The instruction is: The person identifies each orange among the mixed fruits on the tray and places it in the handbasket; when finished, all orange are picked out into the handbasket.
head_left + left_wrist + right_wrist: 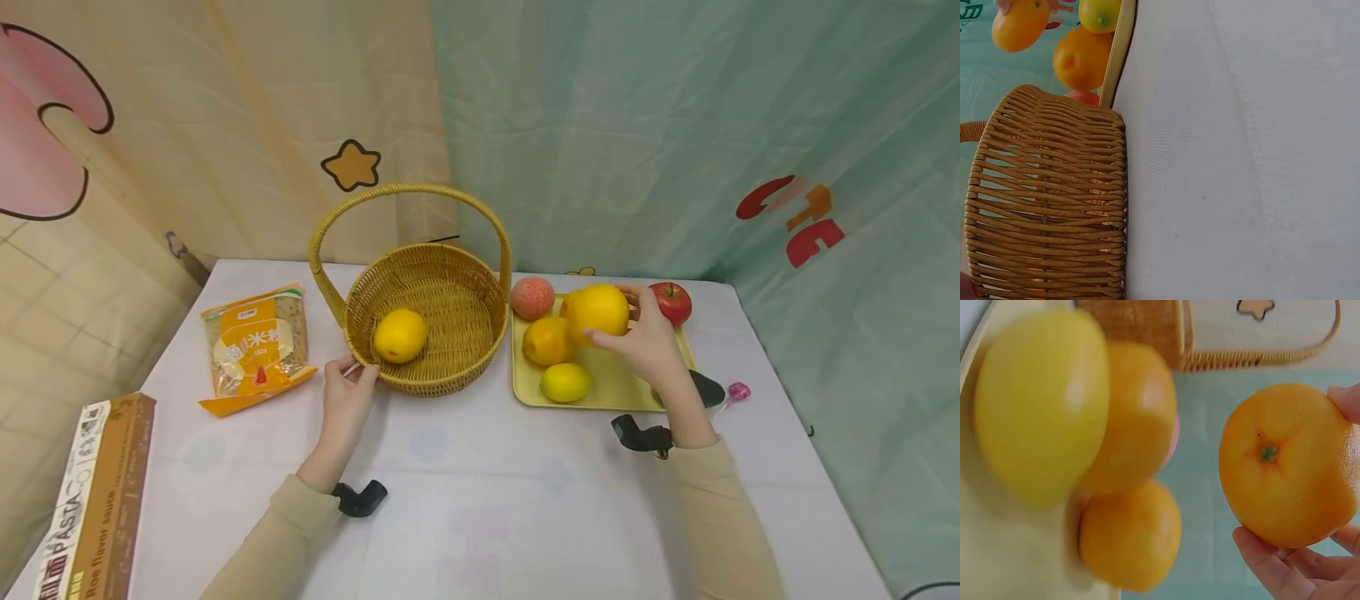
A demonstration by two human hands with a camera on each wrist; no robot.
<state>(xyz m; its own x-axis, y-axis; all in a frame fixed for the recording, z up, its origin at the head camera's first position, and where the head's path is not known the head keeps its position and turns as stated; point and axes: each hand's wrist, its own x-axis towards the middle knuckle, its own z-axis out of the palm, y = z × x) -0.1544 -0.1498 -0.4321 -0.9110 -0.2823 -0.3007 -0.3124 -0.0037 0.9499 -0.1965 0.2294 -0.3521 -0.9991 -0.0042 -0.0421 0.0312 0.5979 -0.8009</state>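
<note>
My right hand (652, 333) holds an orange (600, 310) between thumb and fingers, raised over the yellow tray (618, 383); its green stem end shows in the right wrist view. Beneath it on the tray are more oranges (546, 342) and a lemon (566, 382). To the left, my left hand (347, 408) pinches the front left rim of a wicker basket (442, 387) with a tall arched handle. Inside the basket lies one orange (401, 336). The left wrist view shows the woven basket side (1047, 200), with only a bit of finger at the edge.
A peach (533, 298) sits by the tray's back left corner, a red apple (672, 304) at the back right. A dark green object (707, 388) and a pink lollipop (738, 391) lie right of the tray. Leftward are an orange food bag (255, 346) and a pasta box (105, 500).
</note>
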